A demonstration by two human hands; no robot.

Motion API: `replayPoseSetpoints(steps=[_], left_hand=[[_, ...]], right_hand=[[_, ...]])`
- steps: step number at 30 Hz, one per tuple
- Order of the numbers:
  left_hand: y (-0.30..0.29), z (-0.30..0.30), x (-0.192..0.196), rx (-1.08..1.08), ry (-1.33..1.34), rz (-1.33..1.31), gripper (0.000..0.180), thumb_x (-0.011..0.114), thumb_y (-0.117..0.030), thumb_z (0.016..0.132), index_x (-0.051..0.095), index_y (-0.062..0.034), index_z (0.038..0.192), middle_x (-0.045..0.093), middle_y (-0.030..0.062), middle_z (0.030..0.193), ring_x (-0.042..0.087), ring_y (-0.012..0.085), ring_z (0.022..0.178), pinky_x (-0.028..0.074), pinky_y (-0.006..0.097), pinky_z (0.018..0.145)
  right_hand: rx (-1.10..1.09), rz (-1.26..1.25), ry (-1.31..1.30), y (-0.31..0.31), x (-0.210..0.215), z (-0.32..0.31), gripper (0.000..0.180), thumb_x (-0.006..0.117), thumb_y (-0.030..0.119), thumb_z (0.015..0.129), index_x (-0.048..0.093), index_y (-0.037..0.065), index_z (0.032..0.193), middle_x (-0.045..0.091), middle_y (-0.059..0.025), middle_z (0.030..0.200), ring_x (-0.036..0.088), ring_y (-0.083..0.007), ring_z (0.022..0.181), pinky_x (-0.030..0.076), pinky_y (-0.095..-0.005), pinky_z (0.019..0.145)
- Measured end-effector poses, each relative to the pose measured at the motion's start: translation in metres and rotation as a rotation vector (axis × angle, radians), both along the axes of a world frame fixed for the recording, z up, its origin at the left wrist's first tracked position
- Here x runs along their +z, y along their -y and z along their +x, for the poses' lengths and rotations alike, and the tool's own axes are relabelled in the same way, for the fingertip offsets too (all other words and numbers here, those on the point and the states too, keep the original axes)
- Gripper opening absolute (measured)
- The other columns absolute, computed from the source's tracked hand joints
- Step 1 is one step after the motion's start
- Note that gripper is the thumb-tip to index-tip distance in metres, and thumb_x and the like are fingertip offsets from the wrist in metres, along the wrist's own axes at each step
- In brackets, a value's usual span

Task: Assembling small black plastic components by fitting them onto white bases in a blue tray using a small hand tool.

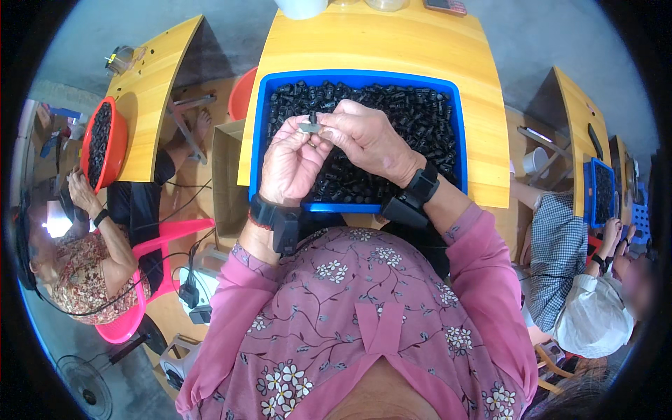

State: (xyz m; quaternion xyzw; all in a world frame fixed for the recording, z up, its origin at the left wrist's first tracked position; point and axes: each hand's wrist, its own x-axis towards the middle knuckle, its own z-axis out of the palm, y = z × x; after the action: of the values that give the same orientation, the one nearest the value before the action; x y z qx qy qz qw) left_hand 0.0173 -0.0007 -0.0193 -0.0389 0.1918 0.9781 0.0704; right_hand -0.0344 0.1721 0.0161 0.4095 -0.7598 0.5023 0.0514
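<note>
Blue tray: it sits on the yellow table point(392, 35), its near rim point(350, 207) along the table's near edge, with bare wood showing past the tray's far and right edges.
Black parts: small, dark and roughly cylindrical, these loose parts point(413, 122) lie heaped from edge to edge of the tray.
Left hand: raised over the tray's left half, palm partly up, the left hand point(288, 164) has thumb and forefinger drawn narrow on a small pale piece point(309, 128).
Right hand: coming across from the tray's near right corner, the right hand point(367, 140) has its fingertips close together, right beside that piece; I cannot tell whether they pinch it or only touch it.
Pale piece: grey-green, held above the heap left of the tray's middle, with a bit of black just at its upper side; its exact shape is too small to make out.
Wrists: a black band with a box-like unit on each, and a thin red bracelet at the left one.
Far edge of the table: a white container point(301, 7) near the left corner, a phone-like object point(446, 6) near the right.
Beside the table's left edge: an open cardboard box point(229, 178).
Left neighbour: a co-worker point(91, 273) sits with a hand at an orange basin point(116, 150) of black parts.
Right neighbour: another co-worker point(595, 315), in white, sits by a smaller blue tray point(592, 215).
</note>
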Motion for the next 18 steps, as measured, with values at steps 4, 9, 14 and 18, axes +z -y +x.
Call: replayPoseSetpoints(steps=[4,9,14,18], left_hand=[[-0.002,0.000,0.003,0.006,0.036,-0.014,0.012,0.060,0.000,0.091,0.061,-0.0015,0.103,0.064,0.0089,0.100,0.060,0.0176,0.089,0.051,0.031,0.083],[0.002,-0.002,-0.002,-0.095,-0.085,0.038,0.010,0.060,0.000,0.091,0.061,-0.0007,0.101,0.063,0.0091,0.098,0.059,0.0178,0.090,0.051,0.030,0.082],[0.000,-0.002,0.002,-0.073,0.009,0.040,0.011,0.060,0.000,0.091,0.060,-0.0005,0.102,0.063,0.0087,0.097,0.058,0.0170,0.090,0.050,0.030,0.081],[-0.003,-0.001,0.005,0.014,0.073,0.017,0.003,0.056,-0.002,0.094,0.059,-0.0033,0.095,0.065,0.0107,0.096,0.060,0.0188,0.083,0.050,0.033,0.081]], right_hand=[[-0.014,0.060,-0.026,0.000,0.001,0.000,0.020,0.060,0.013,0.091,0.066,-0.001,0.104,0.058,-0.0152,0.083,0.061,-0.0324,0.077,0.052,-0.0382,0.068],[-0.032,-0.001,-0.057,-0.003,-0.005,-0.008,0.019,0.061,0.013,0.090,0.067,-0.002,0.100,0.061,-0.0164,0.084,0.062,-0.0324,0.078,0.052,-0.0386,0.069],[-0.021,0.006,0.000,-0.004,-0.002,-0.006,0.019,0.061,0.014,0.091,0.067,-0.001,0.100,0.062,-0.0153,0.084,0.061,-0.0323,0.079,0.052,-0.0386,0.070],[0.006,0.041,-0.025,-0.001,0.000,-0.003,0.019,0.060,0.014,0.091,0.067,0.000,0.101,0.060,-0.0148,0.082,0.061,-0.0322,0.078,0.052,-0.0385,0.069]])
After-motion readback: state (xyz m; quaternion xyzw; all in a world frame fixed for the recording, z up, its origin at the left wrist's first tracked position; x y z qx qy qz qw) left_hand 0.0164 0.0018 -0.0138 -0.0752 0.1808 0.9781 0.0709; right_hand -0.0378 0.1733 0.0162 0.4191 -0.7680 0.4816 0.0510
